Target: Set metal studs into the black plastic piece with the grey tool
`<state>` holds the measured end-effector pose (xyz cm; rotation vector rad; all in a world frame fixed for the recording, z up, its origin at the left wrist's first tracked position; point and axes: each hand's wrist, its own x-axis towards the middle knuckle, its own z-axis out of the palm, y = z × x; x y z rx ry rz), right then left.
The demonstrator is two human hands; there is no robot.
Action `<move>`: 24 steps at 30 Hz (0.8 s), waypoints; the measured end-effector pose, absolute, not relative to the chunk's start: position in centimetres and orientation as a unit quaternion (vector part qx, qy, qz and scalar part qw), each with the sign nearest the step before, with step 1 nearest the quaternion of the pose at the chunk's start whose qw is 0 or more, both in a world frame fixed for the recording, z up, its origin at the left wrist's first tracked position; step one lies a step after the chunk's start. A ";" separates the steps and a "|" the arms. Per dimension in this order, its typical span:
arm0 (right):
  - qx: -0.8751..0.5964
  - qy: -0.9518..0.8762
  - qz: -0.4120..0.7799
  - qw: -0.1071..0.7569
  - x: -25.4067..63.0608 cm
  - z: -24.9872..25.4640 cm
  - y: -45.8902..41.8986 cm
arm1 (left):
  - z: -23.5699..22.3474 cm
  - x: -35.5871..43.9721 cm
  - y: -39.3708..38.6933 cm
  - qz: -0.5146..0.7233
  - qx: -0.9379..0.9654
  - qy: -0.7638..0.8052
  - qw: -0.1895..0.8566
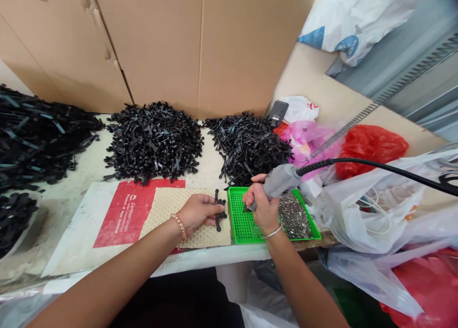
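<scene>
My left hand (200, 212) pinches a small black plastic part (218, 213) with several rounded ends, just above a beige honeycomb-patterned mat (171, 204). In my right hand (264, 206) is a grey electric screwdriver (281, 182), held at a slant with its tip pointing down and left. The tip is mostly hidden by my fingers. Beneath that hand lies a green perforated tray (238, 227), whose right part holds a heap of small metal screws (295, 216).
Piles of black parts (155, 139) line the back of the table before large cardboard boxes (171, 46). A coiled cord (358, 122) and a black cable (386, 164) run right from the screwdriver. Plastic bags (372, 149) crowd the right side. A phone (278, 113) lies behind.
</scene>
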<state>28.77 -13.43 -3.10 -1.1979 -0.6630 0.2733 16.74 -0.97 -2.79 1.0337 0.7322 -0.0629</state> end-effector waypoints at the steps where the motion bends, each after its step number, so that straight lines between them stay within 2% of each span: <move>1: -0.548 -0.298 0.118 0.772 28.8 -2.7 -13.4 | -2.7 16.8 -1.0 -0.026 0.478 0.345 0.808; 9: -0.464 -0.260 0.118 0.839 27.8 2.8 -11.0 | -2.9 16.8 -1.0 -0.019 0.469 0.338 0.816; 16: -0.464 -0.237 0.158 0.839 26.7 1.9 -7.4 | -3.0 16.8 -1.0 -0.013 0.465 0.332 0.820; 24: -0.457 -0.226 0.153 0.846 26.9 1.2 -7.8 | -2.6 16.8 -1.1 -0.009 0.465 0.336 0.819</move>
